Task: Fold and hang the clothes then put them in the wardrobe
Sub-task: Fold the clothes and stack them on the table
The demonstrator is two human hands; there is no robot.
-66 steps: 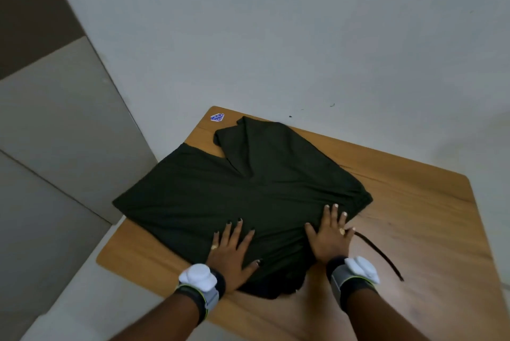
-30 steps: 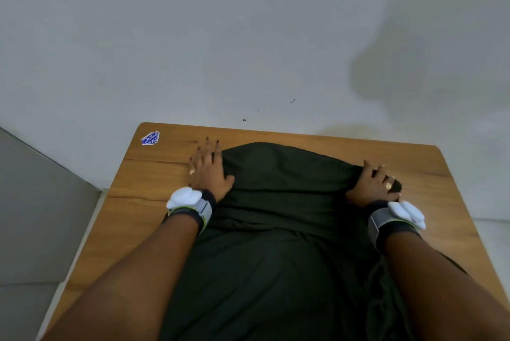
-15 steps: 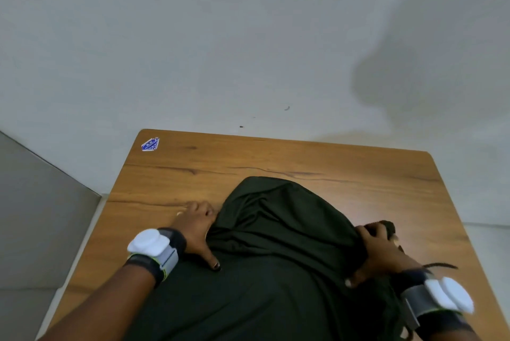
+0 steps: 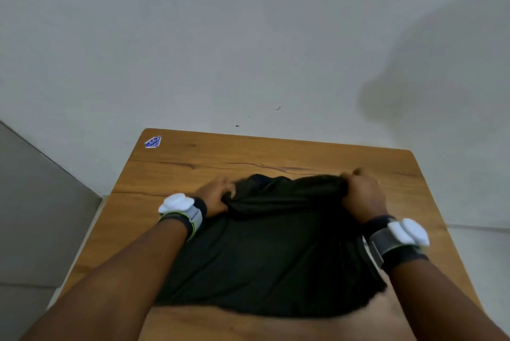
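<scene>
Since the last frame I advanced my left hand [image 4: 214,197] and right hand [image 4: 361,194], both gripping the dark garment [image 4: 276,244] fold, nearing completion.

LIGHT soft, even, a touch dim | SHADOW broad grey patch on the wall [image 4: 408,86] upper right | BLUR left hand [image 4: 214,197] and right hand [image 4: 361,197] smeared, outlines soft | DETAIL garment [image 4: 276,252] nearly flat black, folds barely read | LENS table [image 4: 276,153] edges splay, wide-angle bend
</scene>
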